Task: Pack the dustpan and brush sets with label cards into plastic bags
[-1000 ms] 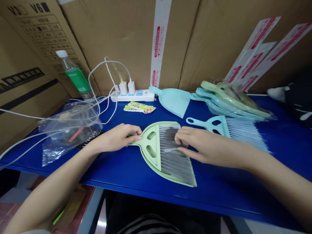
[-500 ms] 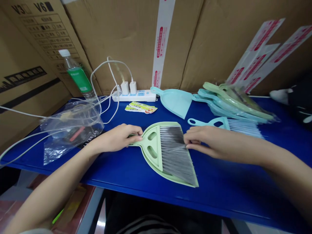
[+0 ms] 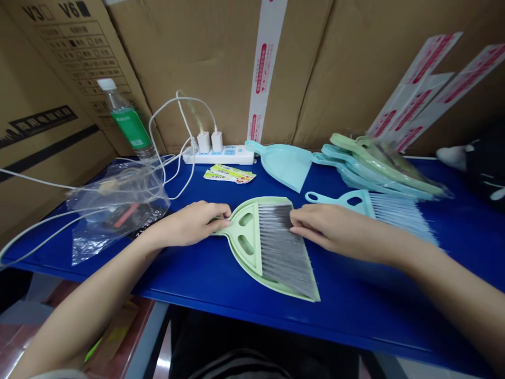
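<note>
A light green hand brush (image 3: 256,238) with grey bristles lies in a matching green dustpan (image 3: 252,279) at the middle of the table. My left hand (image 3: 203,223) is closed around their two handles, which lie together and are mostly hidden by the fingers. With the fingers pinched, my right hand (image 3: 315,223) grips at the bristles near the dustpan's open edge; its fingertips are partly hidden. Behind my right wrist lies a light blue hand brush (image 3: 343,200). A light blue dustpan (image 3: 286,164) rests further back, apart from both hands.
Stacked blue and green dustpan sets (image 3: 379,166), partly in plastic wrap, lie at the back right. A power strip (image 3: 236,155) with chargers, small packets (image 3: 229,174), a bottle (image 3: 130,123), clear plastic bags (image 3: 118,195) and white cables occupy the left. Cardboard (image 3: 213,58) walls the back.
My right hand has shifted slightly left, further over the grey bristles. The left hand keeps its hold on the handles, and the green brush and dustpan have barely moved.
</note>
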Demonstrator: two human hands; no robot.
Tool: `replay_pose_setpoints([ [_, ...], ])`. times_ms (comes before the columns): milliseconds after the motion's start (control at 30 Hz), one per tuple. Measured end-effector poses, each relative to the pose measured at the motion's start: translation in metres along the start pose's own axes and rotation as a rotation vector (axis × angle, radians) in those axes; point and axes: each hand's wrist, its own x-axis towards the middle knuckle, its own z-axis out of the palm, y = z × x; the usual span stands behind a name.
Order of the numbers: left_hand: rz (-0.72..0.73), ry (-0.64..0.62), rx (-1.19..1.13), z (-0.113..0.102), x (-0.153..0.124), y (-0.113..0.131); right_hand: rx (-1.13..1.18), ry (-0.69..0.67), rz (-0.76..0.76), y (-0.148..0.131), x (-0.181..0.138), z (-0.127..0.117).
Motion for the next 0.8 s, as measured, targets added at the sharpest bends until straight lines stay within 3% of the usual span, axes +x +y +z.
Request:
replay_pose_setpoints([
  [300, -0.075, -0.021, 0.092, 0.0, -0.002, 0.007, 0.022, -0.073, -0.011, 0.001, -0.002, -0.004],
  [433, -0.115, -0.032, 0.127, 0.001, -0.004, 0.01, 0.006, -0.03, -0.019, 0.007, -0.003, -0.011],
  [567, -0.112, -0.041, 0.189, 0.002, -0.005, 0.01, -0.177, 0.088, 0.017, 0.01, 0.012, -0.015],
  [800, -0.085, -0.046, 0.258, 0.004, -0.005, 0.01, -0.672, 0.202, -0.032, 0.002, 0.072, -0.019],
])
